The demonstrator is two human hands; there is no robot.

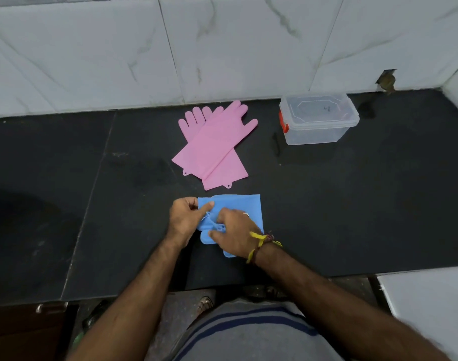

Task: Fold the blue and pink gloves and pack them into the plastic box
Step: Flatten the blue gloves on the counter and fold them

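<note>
The blue gloves (238, 204) lie partly folded on the black counter (353, 204), close to its front edge. My left hand (185, 220) pinches their left edge between thumb and fingers. My right hand (235, 234) presses down on the folded finger part, covering much of it. Two pink gloves (215, 147) lie flat and overlapping behind the blue ones, fingers pointing to the wall. The clear plastic box (319, 118) with a red latch stands at the back right with its lid on.
A white marble-tiled wall (222, 48) runs along the back of the counter, with a chipped hole (386, 80) near the right corner. A white surface (431, 295) adjoins the counter's front right. A thin dark object (275, 143) lies left of the box.
</note>
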